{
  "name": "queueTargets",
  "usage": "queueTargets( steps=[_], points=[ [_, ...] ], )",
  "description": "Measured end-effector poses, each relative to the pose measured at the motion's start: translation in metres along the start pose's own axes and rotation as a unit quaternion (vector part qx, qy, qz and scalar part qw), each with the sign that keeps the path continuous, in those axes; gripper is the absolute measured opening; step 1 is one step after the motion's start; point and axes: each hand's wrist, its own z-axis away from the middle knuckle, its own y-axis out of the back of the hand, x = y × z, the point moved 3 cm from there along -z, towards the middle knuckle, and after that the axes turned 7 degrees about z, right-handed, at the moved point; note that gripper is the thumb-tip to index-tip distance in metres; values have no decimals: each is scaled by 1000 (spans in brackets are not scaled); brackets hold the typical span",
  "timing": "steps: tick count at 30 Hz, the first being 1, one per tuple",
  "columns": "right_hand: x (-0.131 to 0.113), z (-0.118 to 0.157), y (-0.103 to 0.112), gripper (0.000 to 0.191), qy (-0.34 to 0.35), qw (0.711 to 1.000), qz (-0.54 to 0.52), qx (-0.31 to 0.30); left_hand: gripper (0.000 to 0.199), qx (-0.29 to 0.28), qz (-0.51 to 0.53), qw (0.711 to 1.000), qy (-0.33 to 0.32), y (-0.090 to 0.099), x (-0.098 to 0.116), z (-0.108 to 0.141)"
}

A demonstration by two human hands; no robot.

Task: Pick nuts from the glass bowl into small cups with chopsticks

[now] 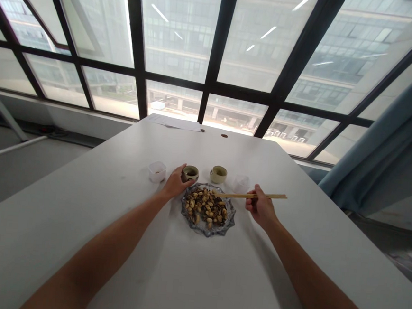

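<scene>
My left hand (175, 183) is wrapped round the left side of a small green cup (190, 173) with dark contents. In my right hand (261, 207) is a pair of wooden chopsticks (240, 196), their tips over a scalloped glass plate (195, 227). Nuts and dark seeds (205, 206) are heaped on that plate, in front of the cup. A second green cup (218, 174) stands to the right of the first, behind the plate. Whether the chopstick tips touch a nut is too small to tell.
One clear plastic container (157, 171) stands left of my left hand, another (241, 183) behind the chopsticks. White papers (174, 122) lie at the far edge of the white table (131, 244), before the windows. A blue curtain (382, 135) hangs at the right.
</scene>
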Motion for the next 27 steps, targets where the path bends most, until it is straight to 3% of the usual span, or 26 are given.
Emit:
queueTargets(
  steps=[8,22,27],
  points=[
    [32,1,13,45,-53,994,-80,46,79,-7,-12,1000,10,4,3,1],
    [34,3,14,46,-36,994,-95,49,79,-11,2,1000,9,6,-4,0],
    [34,12,7,43,-65,991,-110,51,78,-9,-9,1000,6,6,-1,0]
  ],
)
